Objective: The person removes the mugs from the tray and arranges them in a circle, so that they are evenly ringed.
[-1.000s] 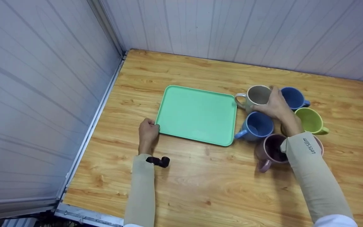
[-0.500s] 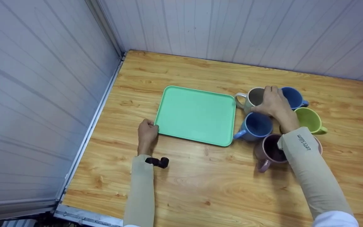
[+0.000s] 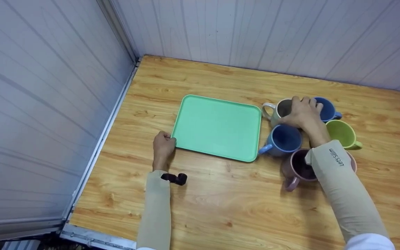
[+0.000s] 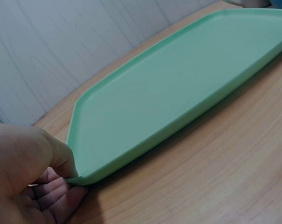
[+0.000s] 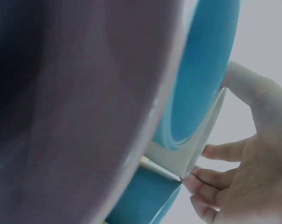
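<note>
A mint-green tray [image 3: 221, 128] lies flat on the wooden table. My left hand [image 3: 163, 146] pinches its near left corner, thumb on top and fingers below, as the left wrist view shows. To the tray's right, my right hand [image 3: 306, 114] grips a white mug [image 3: 274, 119] across its rim. That mug's handle points left, close to the tray's edge. A blue mug [image 3: 285, 139] stands just in front of it, and a darker blue mug [image 3: 327, 107] sits beyond my fingertips. In the right wrist view a mauve mug [image 5: 99, 102] hides much.
A yellow-green mug [image 3: 342, 133] stands right of my right wrist. The mauve mug and a pink mug [image 3: 352, 161] are partly under my right sleeve. White panel walls [image 3: 221, 31] close off the table's back and left side.
The white mug has shifted slightly right and toward me with my right hand, whose fingertips now reach over the darker blue mug's edge. My left hand and the tray look unmoved.
</note>
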Tool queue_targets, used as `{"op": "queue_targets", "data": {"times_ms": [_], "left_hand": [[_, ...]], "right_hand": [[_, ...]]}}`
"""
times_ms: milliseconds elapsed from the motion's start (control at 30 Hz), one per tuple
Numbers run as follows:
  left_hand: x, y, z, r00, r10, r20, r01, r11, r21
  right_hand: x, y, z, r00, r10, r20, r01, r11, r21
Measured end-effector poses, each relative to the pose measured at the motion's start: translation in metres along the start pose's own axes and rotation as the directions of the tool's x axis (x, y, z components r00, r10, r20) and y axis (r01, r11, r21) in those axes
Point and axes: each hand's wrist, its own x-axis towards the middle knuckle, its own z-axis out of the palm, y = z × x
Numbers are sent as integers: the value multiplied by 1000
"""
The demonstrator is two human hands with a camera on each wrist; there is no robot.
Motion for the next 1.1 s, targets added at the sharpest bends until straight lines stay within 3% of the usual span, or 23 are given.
{"op": "queue_targets", "data": {"times_ms": [367, 1100], "left_hand": [[0, -1, 1, 999, 40, -18, -40, 999, 14], [2, 0, 1, 1000, 12, -18, -12, 1000, -2]], "right_hand": [[-5, -6, -10, 995, 59, 78, -58, 998, -15], [-1, -7, -9, 991, 77, 112, -76, 997, -14]]}}
